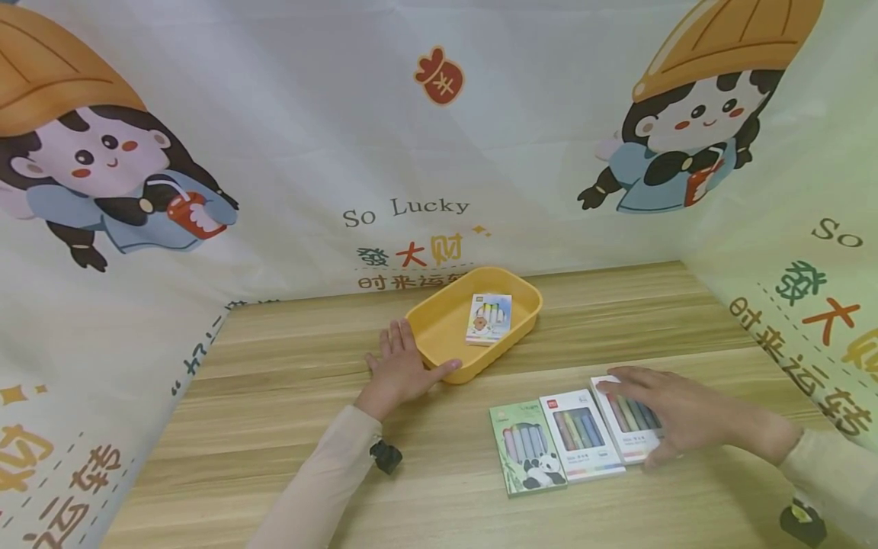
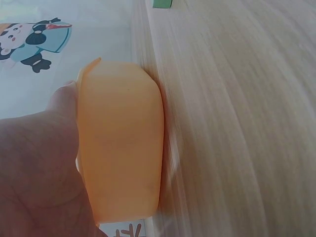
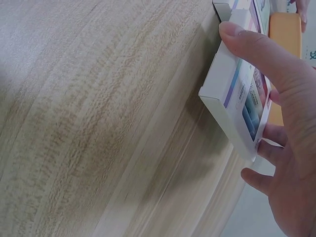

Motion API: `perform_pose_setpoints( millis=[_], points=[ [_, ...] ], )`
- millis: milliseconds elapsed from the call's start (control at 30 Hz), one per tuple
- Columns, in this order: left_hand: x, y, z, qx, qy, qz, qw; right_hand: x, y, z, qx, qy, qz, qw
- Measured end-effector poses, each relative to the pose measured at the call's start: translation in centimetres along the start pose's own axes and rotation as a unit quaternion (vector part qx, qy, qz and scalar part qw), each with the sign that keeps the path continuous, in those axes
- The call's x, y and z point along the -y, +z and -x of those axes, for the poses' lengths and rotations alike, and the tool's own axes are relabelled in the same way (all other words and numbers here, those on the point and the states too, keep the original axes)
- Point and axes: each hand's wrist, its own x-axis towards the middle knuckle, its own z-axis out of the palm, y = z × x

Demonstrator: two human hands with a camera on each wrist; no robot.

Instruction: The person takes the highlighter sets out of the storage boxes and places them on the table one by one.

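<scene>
1. Right hand (image 1: 686, 408): grip is closed round the end white box (image 1: 629, 422), thumb at its near end, fingers reaching to the far end. Can't tell from here whether the box is fully off the worktop (image 1: 261, 412).
2. That box ends a row of three on the right. Middle white box (image 1: 581, 435) lies just beside it, green panda box (image 1: 528, 448) beyond that. I'd go straight up first; dragging sideways would likely knock the neighbour.
3. Squeeze on the ends, not the front window. Packaging looks like light card, so hard pressure could dent it.
4. Thumb sits near a corner. Better centred on the end, otherwise the box may twist in the grip.
5. Left hand (image 1: 401, 372): not clamped, fingers straight and spread at the near left end of the yellow tray (image 1: 439, 335), thumb on the rim. Decent brace. Light pressure should do; a hard push could slide the tray.
6. Small white box (image 1: 490, 319) lies in the tray, face up, toward the right side. Tray wants to stay level, or that box probably shifts.
7. Right forearm: lift smoothly, box flat, clear of both neighbours before any travel.
</scene>
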Motion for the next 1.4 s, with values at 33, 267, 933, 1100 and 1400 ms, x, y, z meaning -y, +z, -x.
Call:
perform_pose_setpoints(
  millis=[33,267,933,1100,1400],
  points=[
    [0.02,0.01,0.00,-0.001,0.000,0.001,1.0000,0.01,0.01,0.01,0.000,0.001,0.001,1.0000],
    [0.16,0.06,-0.04,0.001,-0.003,0.004,1.0000,0.08,0.06,0.07,0.008,0.005,0.000,1.0000],
    [-0.06,-0.15,0.06,0.006,-0.007,0.000,1.0000,0.05,0.35,0.11,0.038,0.015,-0.027,0.9988],
    [-0.07,-0.17,0.14,0.003,-0.006,0.003,1.0000,0.08,0.40,0.06,0.040,0.017,-0.024,0.9988],
    [-0.15,-0.23,0.19,0.002,-0.007,0.002,1.0000,-0.21,0.79,-0.02,0.036,0.013,-0.030,0.9988]
  ],
)
